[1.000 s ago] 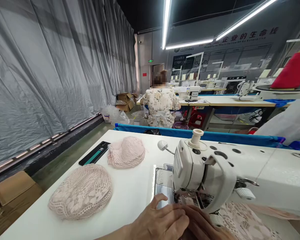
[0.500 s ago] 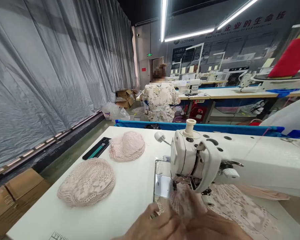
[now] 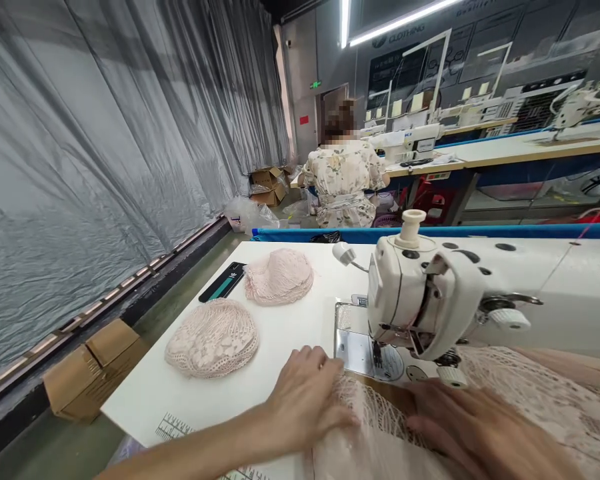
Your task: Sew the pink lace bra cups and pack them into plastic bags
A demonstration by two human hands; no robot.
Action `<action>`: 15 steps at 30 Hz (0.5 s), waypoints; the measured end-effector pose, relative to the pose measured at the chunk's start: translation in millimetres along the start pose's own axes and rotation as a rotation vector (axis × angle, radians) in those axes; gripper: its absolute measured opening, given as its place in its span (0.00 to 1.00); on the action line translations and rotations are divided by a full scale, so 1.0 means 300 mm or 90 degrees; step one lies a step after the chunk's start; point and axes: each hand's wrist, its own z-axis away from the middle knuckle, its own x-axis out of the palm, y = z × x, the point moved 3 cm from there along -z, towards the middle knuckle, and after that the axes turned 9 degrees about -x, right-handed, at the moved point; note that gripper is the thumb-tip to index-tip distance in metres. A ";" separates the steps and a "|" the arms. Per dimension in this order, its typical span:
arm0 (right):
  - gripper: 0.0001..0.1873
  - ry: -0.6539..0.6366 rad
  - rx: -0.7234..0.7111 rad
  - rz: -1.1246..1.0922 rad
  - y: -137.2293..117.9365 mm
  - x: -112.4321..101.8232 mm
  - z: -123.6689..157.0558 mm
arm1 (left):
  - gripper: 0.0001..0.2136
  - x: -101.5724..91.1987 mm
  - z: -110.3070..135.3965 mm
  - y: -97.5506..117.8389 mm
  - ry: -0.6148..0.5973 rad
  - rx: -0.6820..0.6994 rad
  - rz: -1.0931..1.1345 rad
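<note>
Pale pink lace fabric [image 3: 380,450] lies on the machine table in front of the sewing machine [image 3: 405,297]. My left hand [image 3: 307,393] is closed at the lace's left edge, its thumb over the cloth and its knuckles beside the metal needle plate [image 3: 353,350]. My right hand [image 3: 480,427], a little blurred, grips the lace just right of the presser foot [image 3: 377,353]; its fingertips are partly hidden in the cloth. More of the lace [image 3: 535,380] spreads under the machine arm. The presser foot stands over the plate, with the lace in front of it.
Two stacks of pink lace cups, a nearer one [image 3: 213,339] and a farther one [image 3: 280,277], sit left of the machine beside a black-and-teal case [image 3: 223,283]. A cardboard box [image 3: 93,367] stands on the floor at left. Ahead, another person [image 3: 345,180] sits at a table.
My hands were close together at the needle with gathered lace. Now they are apart, the left further left, and the lace is spread toward me. The view has turned leftward and down.
</note>
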 end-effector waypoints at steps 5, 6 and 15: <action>0.29 0.011 0.008 -0.146 -0.095 0.039 -0.044 | 0.14 0.010 -0.087 0.039 -0.157 -0.054 0.122; 0.26 -0.002 0.043 -0.217 -0.097 0.044 -0.048 | 0.13 0.007 -0.081 0.045 -0.160 -0.042 0.142; 0.14 -0.187 0.268 -0.544 -0.076 -0.004 -0.071 | 0.11 -0.033 -0.055 0.030 -0.308 -0.082 0.409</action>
